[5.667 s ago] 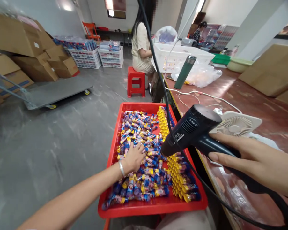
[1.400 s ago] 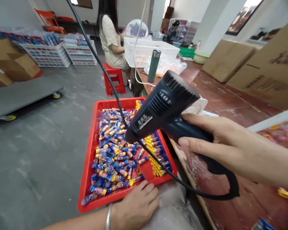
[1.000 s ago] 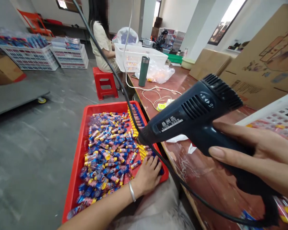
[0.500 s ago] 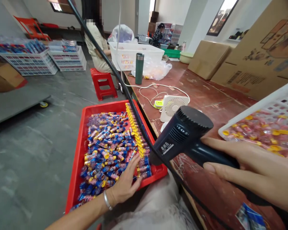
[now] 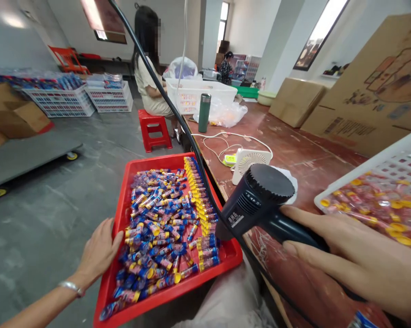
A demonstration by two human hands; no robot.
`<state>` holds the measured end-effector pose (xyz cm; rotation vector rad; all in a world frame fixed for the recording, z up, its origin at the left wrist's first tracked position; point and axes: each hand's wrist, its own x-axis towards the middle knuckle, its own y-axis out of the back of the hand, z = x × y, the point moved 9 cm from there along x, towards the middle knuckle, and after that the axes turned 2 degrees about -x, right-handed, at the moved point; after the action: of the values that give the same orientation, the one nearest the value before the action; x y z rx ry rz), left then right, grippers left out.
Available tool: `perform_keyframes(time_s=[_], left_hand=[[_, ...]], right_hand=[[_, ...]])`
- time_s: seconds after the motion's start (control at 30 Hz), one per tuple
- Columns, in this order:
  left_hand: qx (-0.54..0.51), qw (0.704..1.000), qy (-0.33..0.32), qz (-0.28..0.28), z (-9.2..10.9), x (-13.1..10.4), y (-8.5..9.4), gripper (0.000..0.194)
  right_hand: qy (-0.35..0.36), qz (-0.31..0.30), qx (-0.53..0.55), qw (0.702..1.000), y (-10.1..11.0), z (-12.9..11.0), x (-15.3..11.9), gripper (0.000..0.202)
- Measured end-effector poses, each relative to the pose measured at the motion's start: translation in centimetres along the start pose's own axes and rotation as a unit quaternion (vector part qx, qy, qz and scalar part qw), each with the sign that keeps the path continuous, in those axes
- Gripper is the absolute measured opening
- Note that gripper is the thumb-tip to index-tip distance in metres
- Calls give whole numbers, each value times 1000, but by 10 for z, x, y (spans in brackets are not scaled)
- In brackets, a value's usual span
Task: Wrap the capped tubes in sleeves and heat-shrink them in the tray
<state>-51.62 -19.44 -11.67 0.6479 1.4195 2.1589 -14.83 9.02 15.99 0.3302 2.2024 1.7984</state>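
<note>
My right hand (image 5: pixel 355 255) is wrapped around the handle of a dark blue hair dryer (image 5: pixel 256 196), its nozzle pointing down at the right side of a red plastic tray (image 5: pixel 167 298). Inside the tray lie many small clear tubes (image 5: pixel 157 200) with blue and yellow ends and printed blue sleeves. Along the right wall, a row of tubes (image 5: pixel 196 196) is lined up with yellow caps facing the same way. My left hand (image 5: pixel 101 250), a silver bangle at its wrist, grips the tray's left rim, thumb on top; its other fingers are partly hidden.
A black cord (image 5: pixel 178 118) hangs across the view. On the red-brown table (image 5: pixel 304 150) stand a small white fan (image 5: pixel 249 161), a green flask (image 5: pixel 204 113) and a white crate (image 5: pixel 342 177) of yellow-capped tubes. A person (image 5: pixel 149 77) sits on a red stool (image 5: pixel 154 132).
My left hand has moved from over the tubes to the tray's left rim. The hair dryer stays in my right hand near the row. The view has shifted slightly.
</note>
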Motion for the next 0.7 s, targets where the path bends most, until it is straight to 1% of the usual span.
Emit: perform_keyframes(time_s=[0.07,0.1,0.17,0.2,0.3,0.43,0.6,0.7], left_hand=[[-60,992,101,-35,-23,-3,-17,74],[-94,985,134,-53,-28,-7,-27,74],[-143,974,164,-70,-32,-13,-40,72],[-155,970,172,-68,-33,-15,-43,72],[-172,965,187,-61,-35,-17,-45,69],[-180,964,186,-56,-33,-17,-42,64],[-198,956,209,-49,-33,-20,-42,62],[-218,953,205,-40,-33,-21,-42,60]], right_hand=[[1,5,15,1000,0,-3,9,30],[1,10,16,1000,1,-4,14,31],[-2,24,10,1000,3,-6,21,33],[-6,30,7,999,3,-6,25,33],[1,45,15,999,3,-8,35,31],[12,58,25,998,-2,-5,53,34],[8,27,60,998,-15,1,83,34],[-2,31,61,998,-20,6,104,31]])
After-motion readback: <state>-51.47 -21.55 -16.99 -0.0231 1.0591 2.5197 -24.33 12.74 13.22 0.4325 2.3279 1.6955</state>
